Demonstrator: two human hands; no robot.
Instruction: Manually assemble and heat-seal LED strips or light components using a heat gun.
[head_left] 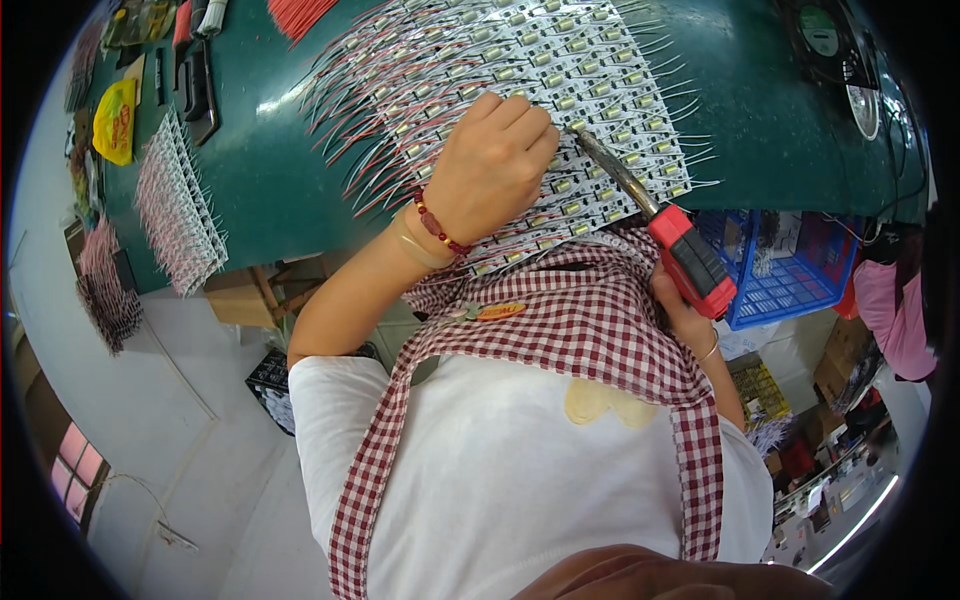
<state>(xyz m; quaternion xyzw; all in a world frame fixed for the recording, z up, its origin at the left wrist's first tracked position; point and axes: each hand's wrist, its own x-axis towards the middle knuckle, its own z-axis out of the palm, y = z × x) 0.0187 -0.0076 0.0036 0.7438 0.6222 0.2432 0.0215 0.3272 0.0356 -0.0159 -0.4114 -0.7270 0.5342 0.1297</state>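
Observation:
A large panel of small white circuit boards lies along the near edge of the table, with red, white and black wires fanning out from its sides. My left hand is closed over the panel, its fingertips turned down and hidden; whatever they pinch cannot be seen. In my right hand is a soldering iron with a red and black handle. Its metal barrel slants up and left across the panel, and the tip ends close to my left fingers. Whether the tip touches a board is unclear.
The table is green. Leftward lie a second wired panel, a yellow bag and black-handled tools. Red wires lie at the far side. A blue plastic crate stands below the table edge at right.

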